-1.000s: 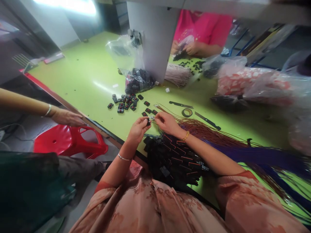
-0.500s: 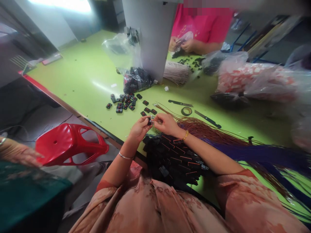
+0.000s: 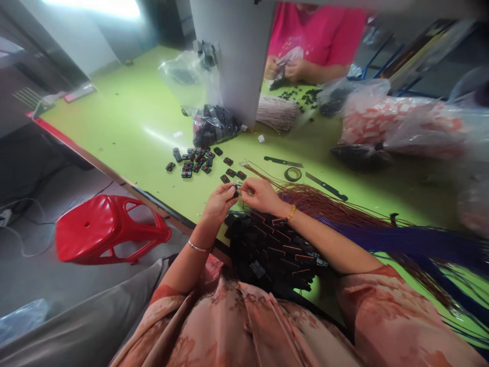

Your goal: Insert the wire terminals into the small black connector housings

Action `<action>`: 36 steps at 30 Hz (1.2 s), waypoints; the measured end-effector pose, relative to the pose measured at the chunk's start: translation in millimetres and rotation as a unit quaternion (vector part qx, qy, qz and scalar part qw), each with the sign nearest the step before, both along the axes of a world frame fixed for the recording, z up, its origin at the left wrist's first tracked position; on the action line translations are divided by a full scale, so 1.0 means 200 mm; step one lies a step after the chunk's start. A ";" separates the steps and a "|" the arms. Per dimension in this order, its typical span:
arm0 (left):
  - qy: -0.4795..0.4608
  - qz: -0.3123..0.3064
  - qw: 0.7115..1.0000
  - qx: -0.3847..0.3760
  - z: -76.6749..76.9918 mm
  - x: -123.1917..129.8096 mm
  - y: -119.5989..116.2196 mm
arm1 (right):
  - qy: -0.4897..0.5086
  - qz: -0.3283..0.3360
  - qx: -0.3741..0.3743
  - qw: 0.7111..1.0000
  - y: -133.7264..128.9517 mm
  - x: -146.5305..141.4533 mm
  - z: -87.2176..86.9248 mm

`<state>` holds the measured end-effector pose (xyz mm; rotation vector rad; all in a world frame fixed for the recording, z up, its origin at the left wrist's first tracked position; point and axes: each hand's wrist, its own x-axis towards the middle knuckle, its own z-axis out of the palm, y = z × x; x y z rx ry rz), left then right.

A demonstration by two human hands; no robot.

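Observation:
Between thumb and fingers my left hand (image 3: 219,202) grips a small black connector housing (image 3: 235,192). My right hand (image 3: 261,197) is pinched right beside it on thin wires with shiny metal ends (image 3: 240,186), which meet the housing; how far they sit inside is too small to tell. Just beyond both hands lie loose black-and-red connectors (image 3: 231,173), with a larger cluster of them (image 3: 196,160) to the left. Brown wires (image 3: 305,199) run from near my right hand to the right. Under my forearms a heap of black connector pieces (image 3: 263,244) lies at the table edge.
On the green table (image 3: 137,107) are a roll of tape (image 3: 293,174), two blades (image 3: 283,161), purple wires (image 3: 385,237) and a bag of connectors (image 3: 214,126). A grey pillar (image 3: 233,66) rises behind. Across sits a person in pink (image 3: 317,41). A red stool (image 3: 91,224) stands left.
The person in green at the left, whose hand was over the stool, has gone out of view. My hands stay almost in place, still together at the connector housing.

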<state>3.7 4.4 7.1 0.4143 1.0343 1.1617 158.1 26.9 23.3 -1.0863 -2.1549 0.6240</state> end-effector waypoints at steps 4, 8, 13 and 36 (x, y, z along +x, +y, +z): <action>0.008 0.013 1.000 0.014 0.00 0.03 -0.01 | -0.030 0.009 0.003 0.999 0.00 0.00 0.00; 0.013 0.024 1.000 0.015 -0.01 0.04 -0.01 | -0.050 0.009 -0.024 0.998 0.00 0.00 0.00; 0.047 0.033 0.998 0.030 -0.01 0.05 -0.01 | -0.075 -0.001 -0.017 0.997 -0.01 0.00 0.02; 0.015 -0.025 0.997 0.076 0.06 0.14 -0.11 | 0.111 -0.062 -0.135 0.983 0.22 0.07 0.06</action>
